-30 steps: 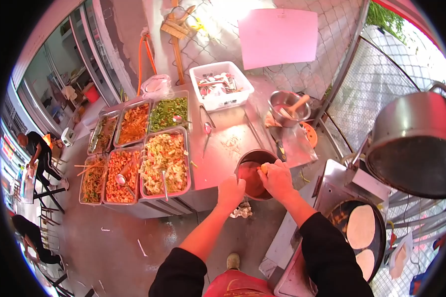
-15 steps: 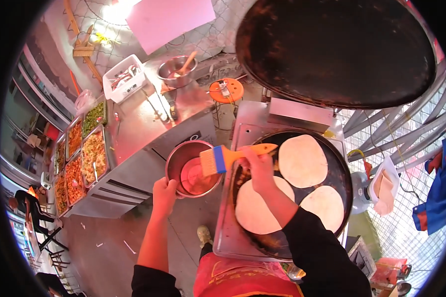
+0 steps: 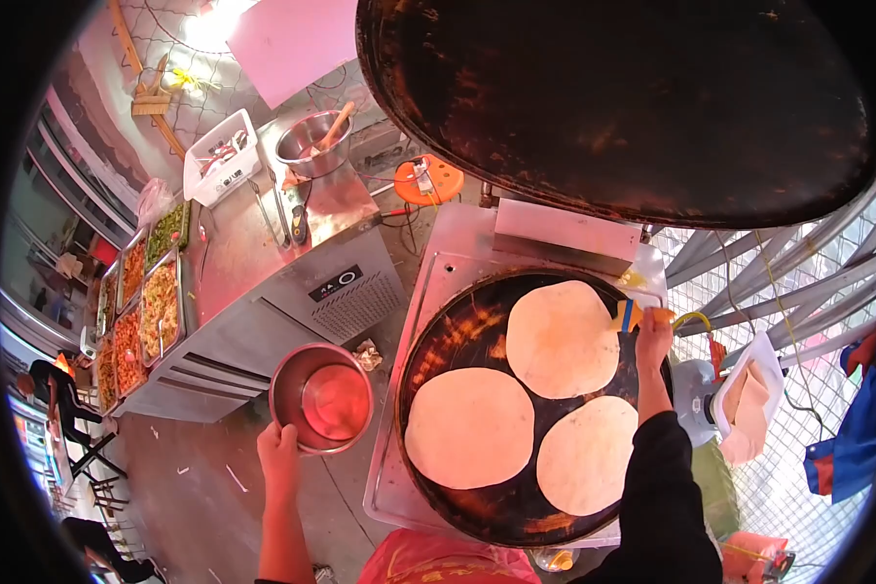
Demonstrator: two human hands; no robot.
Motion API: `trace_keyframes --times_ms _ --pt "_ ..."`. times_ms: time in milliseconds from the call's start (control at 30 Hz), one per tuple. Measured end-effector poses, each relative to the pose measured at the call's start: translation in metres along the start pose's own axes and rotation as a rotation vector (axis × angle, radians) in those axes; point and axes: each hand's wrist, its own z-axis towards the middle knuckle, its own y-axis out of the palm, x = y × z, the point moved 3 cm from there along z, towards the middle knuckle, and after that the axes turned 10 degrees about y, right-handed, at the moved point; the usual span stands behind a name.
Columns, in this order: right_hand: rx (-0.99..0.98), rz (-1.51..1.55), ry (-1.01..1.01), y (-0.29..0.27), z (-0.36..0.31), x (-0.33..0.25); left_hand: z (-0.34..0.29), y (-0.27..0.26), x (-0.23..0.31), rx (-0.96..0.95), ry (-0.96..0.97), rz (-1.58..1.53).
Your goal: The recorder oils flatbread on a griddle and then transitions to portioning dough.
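My left hand (image 3: 280, 457) grips the near rim of a round metal pot (image 3: 288, 389), which has reddish liquid (image 3: 337, 401) in its bottom. The pot is held over the floor, left of the round black griddle (image 3: 448, 341). My right hand (image 3: 654, 339) is closed on the handle of a basting brush (image 3: 627, 316) with a blue band. Its bristles are at the right edge of the far flatbread (image 3: 560, 341); whether they touch it I cannot tell. Two more pale flatbreads lie on the griddle, a left one (image 3: 469, 428) and a near right one (image 3: 588, 457).
A large dark lid (image 3: 613, 107) stands raised behind the griddle. On the left, a metal counter (image 3: 263, 268) carries trays of chopped food (image 3: 159, 307), a white basket (image 3: 222, 161) and a bowl (image 3: 307, 156) with a wooden-handled utensil. An orange stool (image 3: 428, 182) stands between.
My right hand has carried the brush from over the pot rightward to the far flatbread's edge. My left hand and the pot sit farther left and lower; the whole view has shifted.
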Motion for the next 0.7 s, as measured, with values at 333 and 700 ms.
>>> trace_keyframes --times_ms 333,700 --pt "-0.421 0.019 -0.629 0.076 -0.153 -0.127 -0.012 -0.014 0.004 0.077 -0.1 -0.088" --pt "-0.313 -0.368 -0.424 -0.021 -0.121 -0.034 -0.019 -0.022 -0.009 0.009 -0.112 -0.032"
